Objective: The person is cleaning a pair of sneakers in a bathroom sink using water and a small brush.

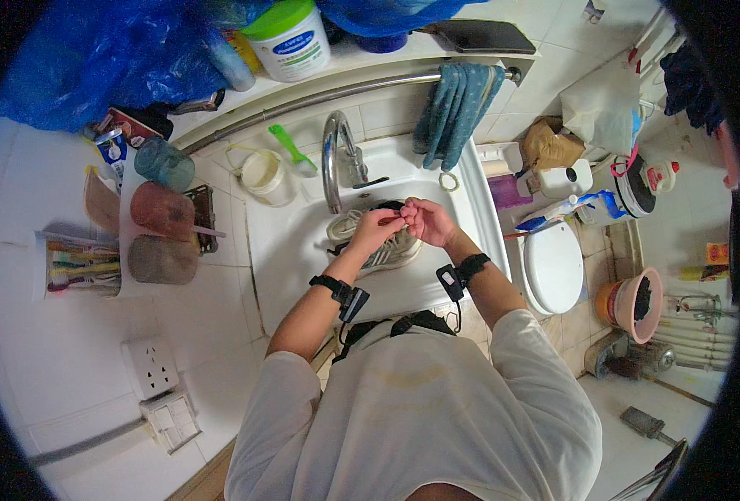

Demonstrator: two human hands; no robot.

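A white sneaker with stripes (392, 255) lies in the white sink (290, 250), below the faucet (334, 159). Part of what looks like a second pale shoe (345, 225) shows to its left, and something dark sits behind them. Just above the shoes my left hand (376, 230) and my right hand (431, 222) meet, fingertips touching. Both are closed in a pinch. Whatever is between the fingers is too small to make out. The hands cover part of the sneaker.
A pale mug (265, 177) and a green brush (292, 150) stand at the sink's back left. A blue-green towel (457, 113) hangs over the metal rail (303, 98). To the right is a toilet with a white lid (553, 267). Cups (163, 209) are mounted on the left wall.
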